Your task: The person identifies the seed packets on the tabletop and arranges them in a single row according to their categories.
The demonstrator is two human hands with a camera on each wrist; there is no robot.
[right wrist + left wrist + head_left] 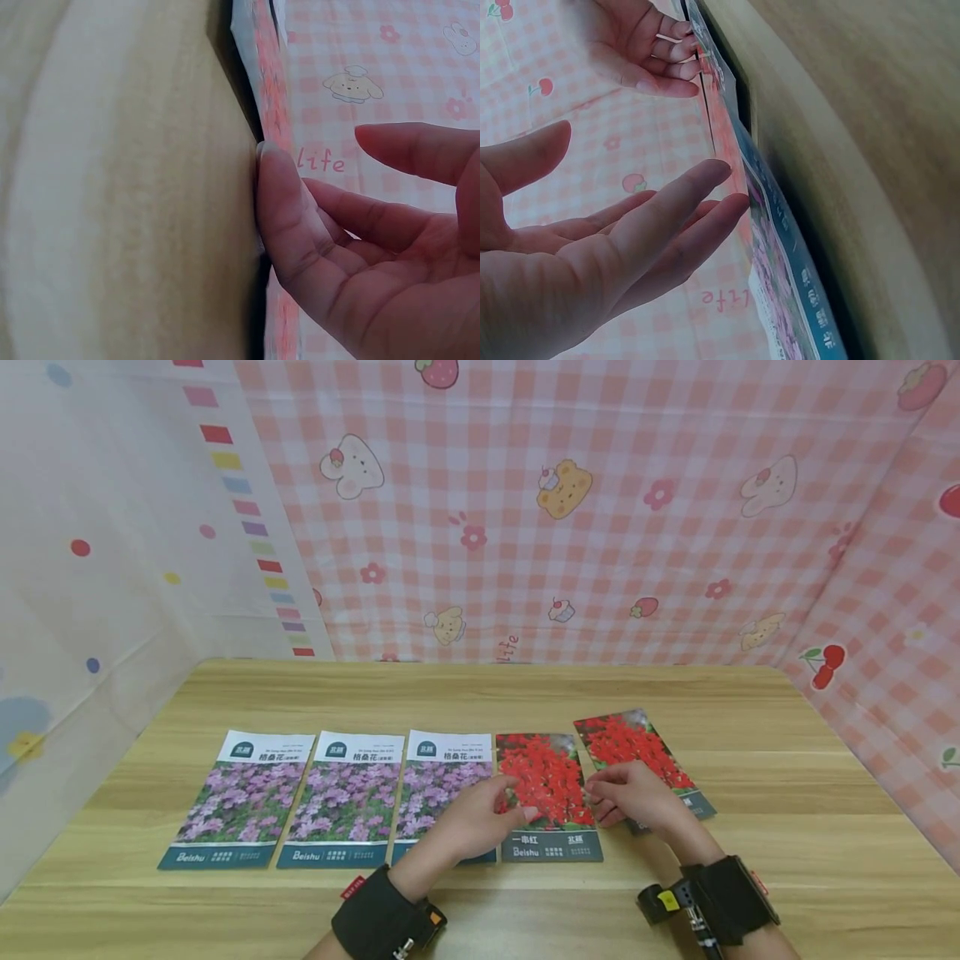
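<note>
My left hand (480,814) lies with relaxed, straight fingers, its grip apart, fingertips touching the left edge of the fourth seed packet (547,793), a red-flowered one. My right hand (630,793), grip also apart, rests flat fingers on the tilted fifth seed packet (637,747), likewise red. Three purple-flowered packets (348,797) already sit in a neat row on the wooden worktop (480,693); the fifth looks not yet squared up. Both wrists hover low, palms facing inward.
</note>
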